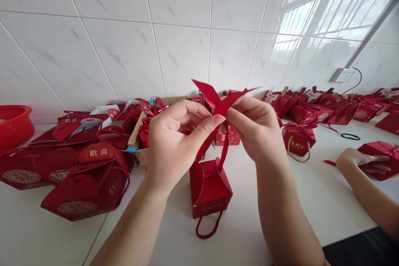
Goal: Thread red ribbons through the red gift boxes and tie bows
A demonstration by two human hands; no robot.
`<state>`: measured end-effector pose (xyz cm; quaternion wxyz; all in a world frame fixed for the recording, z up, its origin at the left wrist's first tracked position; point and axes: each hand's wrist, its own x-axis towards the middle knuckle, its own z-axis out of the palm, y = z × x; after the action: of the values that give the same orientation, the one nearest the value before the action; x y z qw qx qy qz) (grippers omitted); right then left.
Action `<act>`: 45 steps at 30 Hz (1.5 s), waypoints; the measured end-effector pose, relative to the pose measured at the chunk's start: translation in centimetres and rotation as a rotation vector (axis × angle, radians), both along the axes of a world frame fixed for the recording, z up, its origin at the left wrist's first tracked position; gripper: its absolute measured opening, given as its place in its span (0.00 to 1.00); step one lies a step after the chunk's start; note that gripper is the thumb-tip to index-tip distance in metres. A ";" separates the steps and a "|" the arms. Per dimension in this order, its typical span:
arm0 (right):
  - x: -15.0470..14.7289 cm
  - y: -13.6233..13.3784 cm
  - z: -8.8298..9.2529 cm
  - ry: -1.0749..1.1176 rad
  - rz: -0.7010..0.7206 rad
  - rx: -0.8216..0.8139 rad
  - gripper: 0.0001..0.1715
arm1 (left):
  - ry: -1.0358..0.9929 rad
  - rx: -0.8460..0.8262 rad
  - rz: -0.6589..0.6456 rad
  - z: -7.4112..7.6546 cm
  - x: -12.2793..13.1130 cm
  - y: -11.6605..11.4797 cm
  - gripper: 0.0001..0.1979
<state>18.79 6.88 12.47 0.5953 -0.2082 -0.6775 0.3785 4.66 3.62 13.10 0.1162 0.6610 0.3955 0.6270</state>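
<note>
Above a small red gift box (212, 187) on the table, a red ribbon (209, 93) rises in two strands from the box's top and crosses between my hands. My left hand (183, 133) pinches the ribbon at the crossing, thumb outstretched against it. Close beside it, my right hand (254, 122) grips the other strand between thumb and fingers. The two ribbon ends stick up and outward past my fingertips. A red cord handle (208, 235) hangs in a loop at the front of the box and lies on the table.
Several red boxes (87, 191) crowd the left, near a red basin (15, 126). Behind my left hand stands a cardboard carton (137, 126) with ribbons. More boxes (301, 137) line the wall on the right, where another person's hand (358, 160) touches a red box (382, 156).
</note>
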 end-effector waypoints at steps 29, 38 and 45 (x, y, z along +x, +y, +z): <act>0.7 1.8 -0.6 -0.022 0.312 -0.091 0.12 | 0.176 -0.201 -0.301 0.2 -2.5 1.1 0.06; 3.1 1.8 0.1 -0.427 0.213 0.244 0.07 | 0.461 -0.542 -0.380 0.2 -3.8 1.4 0.09; 3.2 0.8 0.2 -0.704 -0.068 0.392 0.10 | 0.450 -0.591 -0.293 0.3 -3.6 1.1 0.08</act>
<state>21.96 7.64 12.69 0.3676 -0.2301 -0.8919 0.1279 1.09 4.76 13.44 0.3001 0.7695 0.4757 0.3026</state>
